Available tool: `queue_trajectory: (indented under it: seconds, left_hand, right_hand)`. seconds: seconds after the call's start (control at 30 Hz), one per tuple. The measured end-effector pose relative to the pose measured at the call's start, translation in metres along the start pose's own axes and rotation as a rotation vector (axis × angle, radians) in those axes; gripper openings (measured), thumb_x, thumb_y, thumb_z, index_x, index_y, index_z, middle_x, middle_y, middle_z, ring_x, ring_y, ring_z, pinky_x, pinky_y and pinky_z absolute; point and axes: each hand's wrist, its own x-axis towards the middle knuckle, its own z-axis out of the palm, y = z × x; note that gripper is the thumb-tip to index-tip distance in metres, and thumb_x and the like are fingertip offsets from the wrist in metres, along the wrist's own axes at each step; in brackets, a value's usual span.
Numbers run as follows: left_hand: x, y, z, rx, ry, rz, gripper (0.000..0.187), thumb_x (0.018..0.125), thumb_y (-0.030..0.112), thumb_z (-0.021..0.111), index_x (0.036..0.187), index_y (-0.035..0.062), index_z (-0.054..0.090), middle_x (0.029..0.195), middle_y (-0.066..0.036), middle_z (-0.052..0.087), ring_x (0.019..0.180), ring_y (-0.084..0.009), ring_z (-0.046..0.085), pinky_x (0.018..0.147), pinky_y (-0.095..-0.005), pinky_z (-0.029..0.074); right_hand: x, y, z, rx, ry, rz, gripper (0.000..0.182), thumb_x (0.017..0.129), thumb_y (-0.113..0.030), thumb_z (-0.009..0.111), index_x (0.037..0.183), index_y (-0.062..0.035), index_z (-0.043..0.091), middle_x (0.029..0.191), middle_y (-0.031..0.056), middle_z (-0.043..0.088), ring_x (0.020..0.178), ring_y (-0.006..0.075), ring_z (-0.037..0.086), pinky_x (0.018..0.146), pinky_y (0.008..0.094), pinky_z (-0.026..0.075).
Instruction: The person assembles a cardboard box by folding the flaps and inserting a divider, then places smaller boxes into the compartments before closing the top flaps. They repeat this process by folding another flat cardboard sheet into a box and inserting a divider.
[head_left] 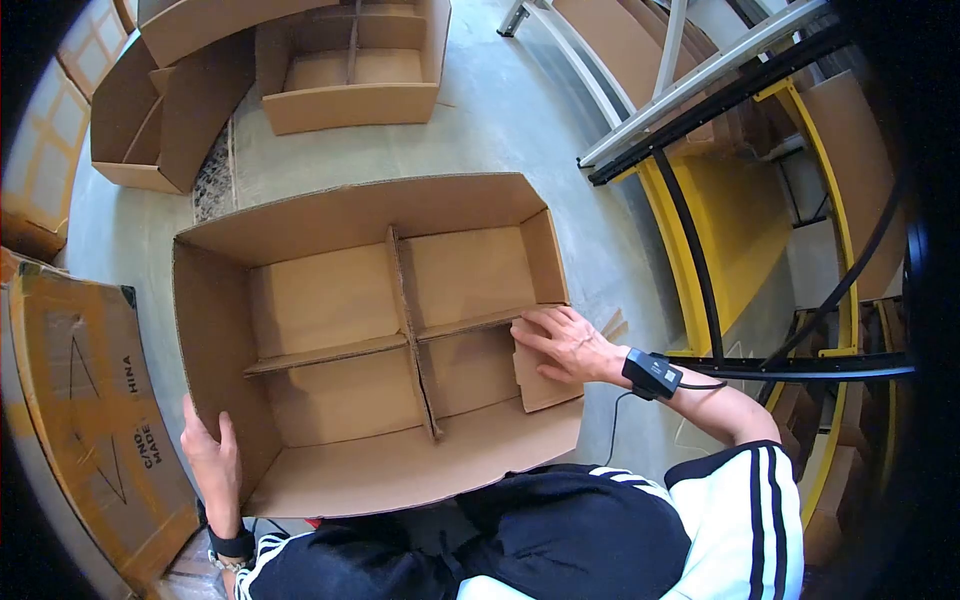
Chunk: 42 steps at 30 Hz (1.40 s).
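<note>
A large open cardboard box (330, 210) lies in front of me, split into compartments by a crossed cardboard divider (403, 290). At its left wall, my left hand (213, 455) grips the edge, thumb inside and fingers outside. My right hand (568, 343) is at the right side of the box, its fingers bent over a small cardboard piece (540, 385) that stands against the right wall of the near-right compartment. Part of the right wall is hidden behind that hand and piece.
Two more divided boxes, one upright (350, 110) and one tilted (150, 130), are on the floor beyond. A taped carton (100, 400) stands at left. A yellow and black metal frame (720, 250) and a grey metal frame (640, 125) are at right.
</note>
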Motion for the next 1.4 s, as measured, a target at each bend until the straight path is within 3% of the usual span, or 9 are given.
queue_trajectory:
  seconds: [0.13, 0.2, 0.33, 0.37, 0.47, 0.63, 0.97, 1.3, 1.4]
  left_hand:
    - [-0.001, 0.031, -0.017, 0.211, 0.034, 0.179, 0.053, 0.081, 0.006, 0.059, 0.129, -0.0002, 0.039, 0.129, -0.027, 0.042, 0.117, -0.0406, 0.043, 0.099, -0.0407, 0.034]
    - [-0.011, 0.071, -0.065, 0.539, -0.106, 0.231, 0.054, 0.081, 0.011, 0.059, 0.13, -0.0002, 0.039, 0.135, -0.027, 0.035, 0.122, -0.0407, 0.039, 0.102, -0.0402, 0.031]
    - [0.014, 0.177, -0.131, 0.252, -0.626, 0.64, 0.053, 0.083, 0.006, 0.059, 0.132, 0.004, 0.04, 0.128, -0.022, 0.046, 0.118, -0.0294, 0.048, 0.092, -0.0366, 0.044]
    - [0.02, 0.202, -0.131, 0.218, -0.694, 0.743, 0.044, 0.085, 0.019, 0.057, 0.123, -0.0015, 0.048, 0.117, -0.026, 0.052, 0.11, -0.032, 0.052, 0.088, -0.0374, 0.044]
    - [0.03, 0.246, -0.088, 0.163, -0.83, 0.749, 0.044, 0.083, 0.023, 0.06, 0.12, 0.0007, 0.049, 0.115, -0.021, 0.055, 0.106, -0.0383, 0.052, 0.093, -0.0405, 0.041]
    - [0.054, 0.242, 0.099, 0.273, -0.939, 0.862, 0.039, 0.086, 0.037, 0.054, 0.097, 0.0005, 0.06, 0.084, -0.023, 0.063, 0.081, -0.0388, 0.061, 0.072, -0.0457, 0.049]
    - [0.038, 0.199, 0.212, 0.366, -0.717, 0.896, 0.054, 0.087, 0.049, 0.048, 0.067, 0.0017, 0.065, 0.064, -0.02, 0.062, 0.065, -0.0346, 0.063, 0.061, -0.041, 0.051]
    - [0.038, 0.189, 0.216, 0.312, -0.582, 0.998, 0.053, 0.087, 0.048, 0.049, 0.063, 0.0029, 0.063, 0.061, -0.018, 0.06, 0.06, -0.0318, 0.062, 0.056, -0.0388, 0.05]
    - [0.039, 0.189, 0.215, 0.315, -0.607, 1.024, 0.051, 0.087, 0.047, 0.05, 0.063, 0.0035, 0.063, 0.061, -0.017, 0.061, 0.058, -0.0308, 0.062, 0.055, -0.0377, 0.05]
  right_hand:
    - [-0.002, 0.003, 0.008, 0.005, 0.051, 0.018, 0.066, 0.067, -0.021, 0.068, 0.127, -0.0084, 0.045, 0.127, 0.0191, 0.043, 0.118, 0.0323, 0.042, 0.1, 0.044, 0.033]
    - [-0.008, -0.004, 0.012, 0.039, 0.082, 0.062, 0.065, 0.068, -0.022, 0.067, 0.128, -0.0078, 0.044, 0.128, 0.02, 0.041, 0.12, 0.0336, 0.04, 0.102, 0.045, 0.031]
    - [-0.009, -0.015, 0.029, 0.105, 0.18, 0.166, 0.067, 0.071, -0.029, 0.065, 0.129, -0.0067, 0.043, 0.134, 0.0212, 0.036, 0.127, 0.036, 0.032, 0.107, 0.0471, 0.023]
    - [-0.009, -0.017, 0.035, 0.118, 0.203, 0.197, 0.067, 0.071, -0.031, 0.065, 0.13, -0.0065, 0.042, 0.135, 0.0214, 0.034, 0.129, 0.0365, 0.03, 0.108, 0.0477, 0.021]
    - [-0.011, -0.017, 0.045, 0.17, 0.253, 0.225, 0.069, 0.072, -0.036, 0.063, 0.131, -0.0067, 0.041, 0.138, 0.0214, 0.03, 0.132, 0.0361, 0.025, 0.11, 0.0481, 0.017]
    - [-0.012, -0.013, 0.051, 0.171, 0.279, 0.209, 0.071, 0.072, -0.037, 0.063, 0.132, -0.0071, 0.04, 0.139, 0.0212, 0.029, 0.133, 0.0352, 0.023, 0.11, 0.0478, 0.016]
    - [-0.015, -0.011, 0.056, 0.195, 0.319, 0.175, 0.075, 0.069, -0.037, 0.064, 0.133, -0.0071, 0.039, 0.139, 0.0213, 0.031, 0.132, 0.0356, 0.024, 0.11, 0.0472, 0.017]
    - [-0.027, 0.013, 0.09, -0.326, -0.128, -0.082, 0.057, 0.078, -0.039, 0.052, 0.119, 0.0013, 0.051, 0.133, 0.0169, 0.043, 0.128, 0.0291, 0.035, 0.107, 0.0436, 0.025]
    - [-0.023, 0.032, 0.064, -0.084, -0.294, -0.214, 0.063, 0.073, -0.042, 0.056, 0.119, 0.0015, 0.05, 0.134, 0.0189, 0.041, 0.128, 0.0295, 0.035, 0.107, 0.044, 0.024]
